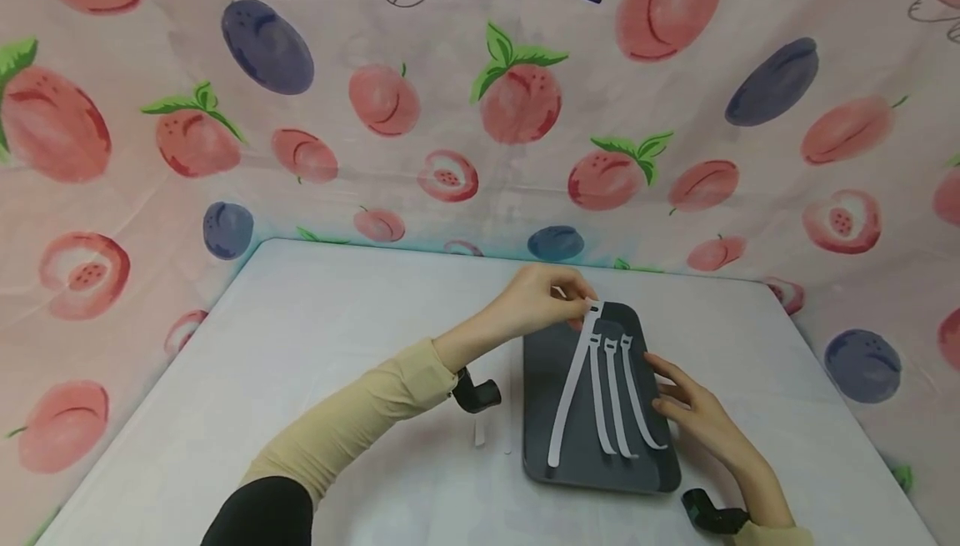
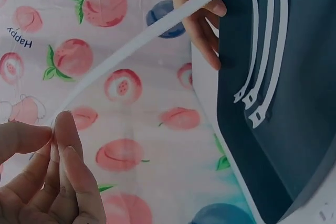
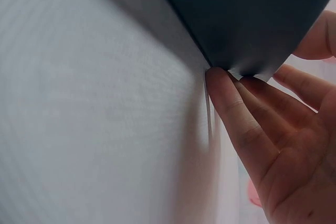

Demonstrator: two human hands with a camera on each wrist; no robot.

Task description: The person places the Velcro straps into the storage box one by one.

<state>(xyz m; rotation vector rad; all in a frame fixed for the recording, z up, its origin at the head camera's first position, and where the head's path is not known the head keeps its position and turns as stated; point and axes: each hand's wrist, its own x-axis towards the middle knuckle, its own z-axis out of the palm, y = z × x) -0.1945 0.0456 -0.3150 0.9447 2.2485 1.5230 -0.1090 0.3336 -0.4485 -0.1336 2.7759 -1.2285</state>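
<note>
A dark grey tray (image 1: 540,388) lies on the white table. Between thumb and fingertips, my left hand (image 1: 542,300) pinches a white cable strap (image 1: 572,383) by its slotted end, above the tray's far edge. In the left wrist view this strap (image 2: 152,30) stretches away from the fingertips. Three similar but shorter straps (image 1: 617,400) lie side by side in the tray, slotted heads towards the far edge. My right hand (image 1: 701,413) is at the tray's right side. Its fairly straight fingers (image 3: 244,121) touch the tray's outer wall (image 3: 231,19) in the right wrist view.
A small white scrap (image 1: 479,432) lies on the table (image 1: 375,304) left of the tray. Behind the table hangs a fruit-patterned cloth (image 1: 480,112). Black camera mounts (image 1: 476,393) sit on both wrists.
</note>
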